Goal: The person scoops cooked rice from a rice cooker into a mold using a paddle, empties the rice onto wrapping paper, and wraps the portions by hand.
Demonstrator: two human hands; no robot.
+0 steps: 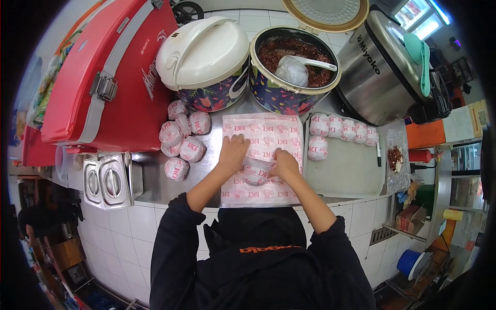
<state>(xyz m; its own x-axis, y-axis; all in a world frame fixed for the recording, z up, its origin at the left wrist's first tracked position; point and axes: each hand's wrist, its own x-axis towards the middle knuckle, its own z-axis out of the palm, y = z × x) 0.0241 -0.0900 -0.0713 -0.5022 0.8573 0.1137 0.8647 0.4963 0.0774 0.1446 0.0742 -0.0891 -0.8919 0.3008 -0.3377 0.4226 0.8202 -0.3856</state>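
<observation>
A stack of printed paper sheets (261, 129) marked RICE lies on the metal counter in front of me. My left hand (235, 150) rests on the sheets with its fingers spread. My right hand (284, 164) has its fingers curled at the rim of a clear cup-like mould (257, 171), which sits on the paper between my hands. Wrapped balls (192, 149) are grouped to the left of the sheets. More wrapped balls (318, 148) sit in a pale tray (345, 178) on the right.
Behind the paper stands an open cooker (294, 99) of reddish-brown rice with a white-handled scoop. A closed cooker (204, 57), a red cool box (111, 77), a steel Miyako cooker (385, 67), steel containers (111, 181) and a marker (378, 154) are around.
</observation>
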